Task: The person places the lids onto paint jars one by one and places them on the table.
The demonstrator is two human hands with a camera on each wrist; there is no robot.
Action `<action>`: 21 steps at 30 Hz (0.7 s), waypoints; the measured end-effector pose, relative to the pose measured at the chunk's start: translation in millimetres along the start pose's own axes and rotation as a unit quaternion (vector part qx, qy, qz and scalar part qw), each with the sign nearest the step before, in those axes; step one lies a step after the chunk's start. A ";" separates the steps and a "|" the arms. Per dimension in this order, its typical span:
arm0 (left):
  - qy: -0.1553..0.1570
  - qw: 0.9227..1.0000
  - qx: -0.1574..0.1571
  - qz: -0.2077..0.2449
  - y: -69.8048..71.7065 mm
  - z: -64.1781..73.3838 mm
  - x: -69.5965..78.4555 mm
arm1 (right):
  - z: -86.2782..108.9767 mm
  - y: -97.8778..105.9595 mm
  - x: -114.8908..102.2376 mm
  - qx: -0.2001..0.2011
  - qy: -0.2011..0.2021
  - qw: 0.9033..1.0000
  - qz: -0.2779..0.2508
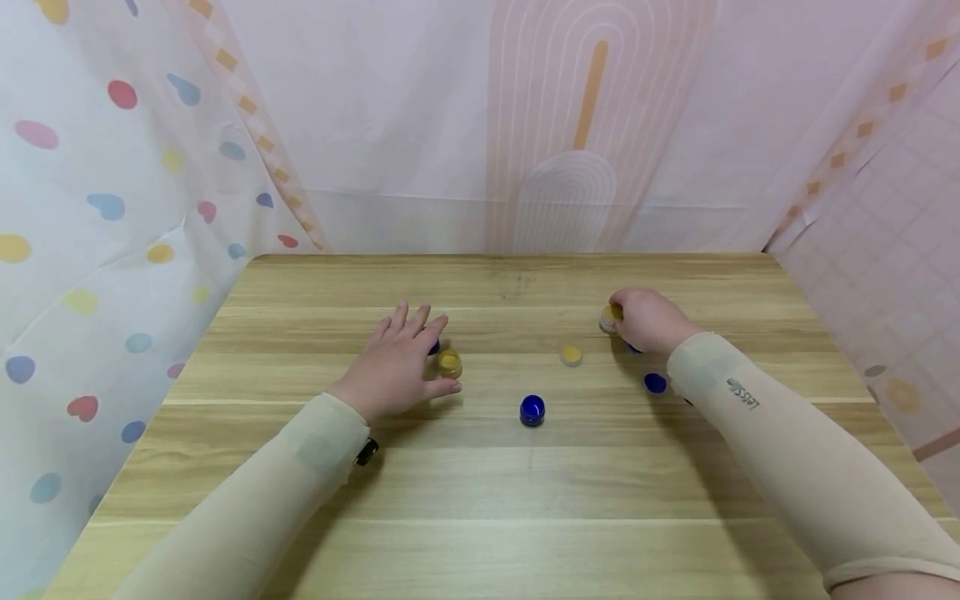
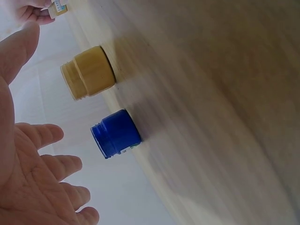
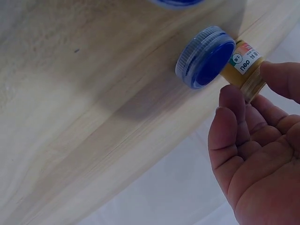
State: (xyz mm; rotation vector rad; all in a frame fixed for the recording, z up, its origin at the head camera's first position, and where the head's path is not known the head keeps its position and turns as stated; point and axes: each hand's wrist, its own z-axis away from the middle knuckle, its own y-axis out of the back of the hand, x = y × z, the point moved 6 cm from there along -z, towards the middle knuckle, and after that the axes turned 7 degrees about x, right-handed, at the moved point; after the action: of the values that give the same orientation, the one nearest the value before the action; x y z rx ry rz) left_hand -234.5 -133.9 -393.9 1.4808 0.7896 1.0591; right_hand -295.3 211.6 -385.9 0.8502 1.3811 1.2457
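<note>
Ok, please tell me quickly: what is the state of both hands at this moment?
Left hand: open, fingers spread, holding nothing.
Right hand: closed, pinching a yellow jar.

A yellow jar (image 3: 242,66), its pale label reading "deli", is pinched near its ridged end between the thumb and fingers of the right hand (image 1: 651,321); a second yellow jar (image 1: 450,364), lidless, stands upright between the spread thumb and index finger of the left hand (image 1: 397,367), apart from both; beside it, a lidless blue jar (image 2: 117,133) stands upright, partly hidden by the fingers from above.
</note>
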 end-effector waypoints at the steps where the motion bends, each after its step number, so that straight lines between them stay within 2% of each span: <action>1: 0.000 1.000 0.001 0.000 -0.2 0.2 -0.1 | -0.3 -0.3 0.4 -0.001 0.001 1.000 0.001; 9: 0.001 1.000 0.002 0.003 0.4 0.3 -2.4 | 7.5 10.1 6.5 -0.005 0.004 1.000 -0.018; 17: 0.009 1.000 -0.003 0.005 4.7 0.6 -8.7 | 25.7 20.3 21.0 -0.011 -0.021 0.999 -0.044; 21: 0.009 1.000 0.004 0.001 6.5 2.2 -13.4 | 36.8 23.9 23.9 -0.003 -0.017 0.999 -0.033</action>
State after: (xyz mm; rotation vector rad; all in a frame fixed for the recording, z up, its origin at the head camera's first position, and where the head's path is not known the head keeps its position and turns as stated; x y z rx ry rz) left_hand -238.1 -148.0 -390.2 1.4810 0.8052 1.0728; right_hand -267.6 247.8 -365.2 0.8112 1.3681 1.1793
